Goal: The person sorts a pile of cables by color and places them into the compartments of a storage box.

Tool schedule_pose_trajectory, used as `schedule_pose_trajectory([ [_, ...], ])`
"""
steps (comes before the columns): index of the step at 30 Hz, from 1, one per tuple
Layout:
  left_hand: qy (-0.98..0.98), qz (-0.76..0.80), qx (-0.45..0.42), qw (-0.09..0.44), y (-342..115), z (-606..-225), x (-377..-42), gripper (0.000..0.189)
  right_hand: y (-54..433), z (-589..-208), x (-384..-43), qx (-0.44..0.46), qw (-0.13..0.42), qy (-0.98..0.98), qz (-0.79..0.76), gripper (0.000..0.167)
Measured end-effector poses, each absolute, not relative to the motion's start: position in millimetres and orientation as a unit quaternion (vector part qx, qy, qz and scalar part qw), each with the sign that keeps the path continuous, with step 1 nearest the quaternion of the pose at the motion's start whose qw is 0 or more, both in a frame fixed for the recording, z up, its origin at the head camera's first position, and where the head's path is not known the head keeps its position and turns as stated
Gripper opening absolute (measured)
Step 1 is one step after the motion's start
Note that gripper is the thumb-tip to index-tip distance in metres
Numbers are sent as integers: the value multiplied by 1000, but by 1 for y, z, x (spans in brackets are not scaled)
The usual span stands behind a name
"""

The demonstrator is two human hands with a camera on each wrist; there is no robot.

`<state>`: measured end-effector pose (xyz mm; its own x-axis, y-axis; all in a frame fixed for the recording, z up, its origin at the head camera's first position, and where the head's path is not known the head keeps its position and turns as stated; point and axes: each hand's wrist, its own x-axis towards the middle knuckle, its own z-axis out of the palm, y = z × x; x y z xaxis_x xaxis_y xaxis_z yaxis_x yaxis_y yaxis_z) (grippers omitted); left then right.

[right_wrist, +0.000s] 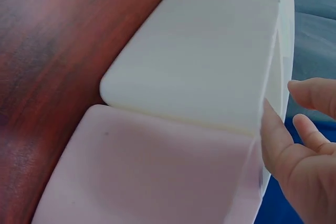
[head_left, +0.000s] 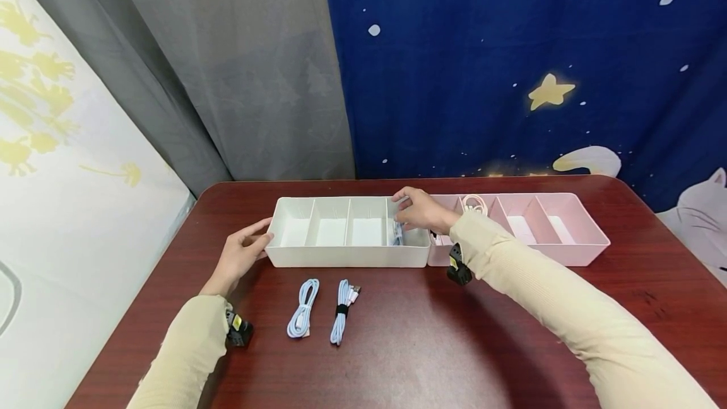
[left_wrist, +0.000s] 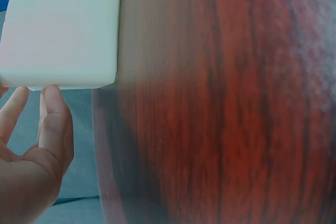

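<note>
A white divided box [head_left: 346, 257] stands near the table's back, and a light blue cable bundle [head_left: 398, 235] lies in its rightmost compartment. Over that compartment is my right hand [head_left: 423, 208], with its fingers apart and nothing visible between them. In the right wrist view, the same hand [right_wrist: 310, 156] reaches over the box's rim, one fingertip hidden behind the wall. My left hand [head_left: 241, 254] touches the box's left end with its fingertips. Two more light blue cables, one looped [head_left: 303, 309] and one with a black strap [head_left: 341, 314], lie in front of the box.
A pink divided box [head_left: 573, 251] adjoins the white box's right end. A pale pink coiled cable [head_left: 474, 204] sits in it, partly behind my right arm. The reddish-brown table [head_left: 397, 358] ends at a blue curtain [head_left: 454, 81] and a grey curtain [head_left: 255, 68].
</note>
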<state>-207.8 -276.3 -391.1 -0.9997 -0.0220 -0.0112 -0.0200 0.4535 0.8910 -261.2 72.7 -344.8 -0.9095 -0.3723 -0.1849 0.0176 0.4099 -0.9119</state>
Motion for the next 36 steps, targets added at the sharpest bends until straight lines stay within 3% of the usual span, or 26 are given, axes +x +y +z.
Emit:
schedule_pose_trajectory([
  [25,-853,-522,7,5,-277,-394,-208,48,78,-353,-226,-200,68,825,-525,33],
  [36,-849,-529,5,11,-277,-394,-208,46,78,-355,-218,-197,51,807,-554,31],
])
